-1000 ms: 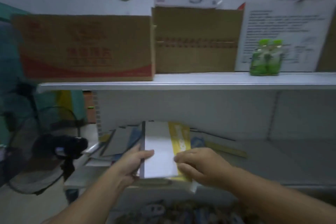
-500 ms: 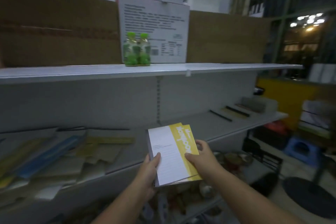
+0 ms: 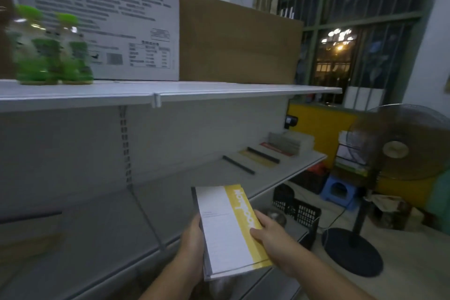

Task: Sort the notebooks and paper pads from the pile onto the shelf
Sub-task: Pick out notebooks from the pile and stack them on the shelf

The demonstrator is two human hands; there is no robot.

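Where the room ends in a barred window (image 3: 353, 31) at the far right, a long white shelf (image 3: 97, 226) runs from near left to far right, with an upper shelf (image 3: 243, 91) above it. On the upper shelf stand a brown box (image 3: 238, 41), a white box (image 3: 109, 19) to its left, and blurred green bottles (image 3: 51, 56) further left. A fan (image 3: 394, 146) stands on the floor at the right, with a black crate (image 3: 299, 212) and a blue stool (image 3: 338, 190) between it and the shelf. A few pads (image 3: 280, 148) lie side by side at the shelf's far right end. The notebook (image 3: 226, 231), white with a yellow band, is held over the shelf's near edge. The left hand (image 3: 192, 246) grips its left edge. The right hand (image 3: 272, 236) pinches the yellow side, thumb on the cover.
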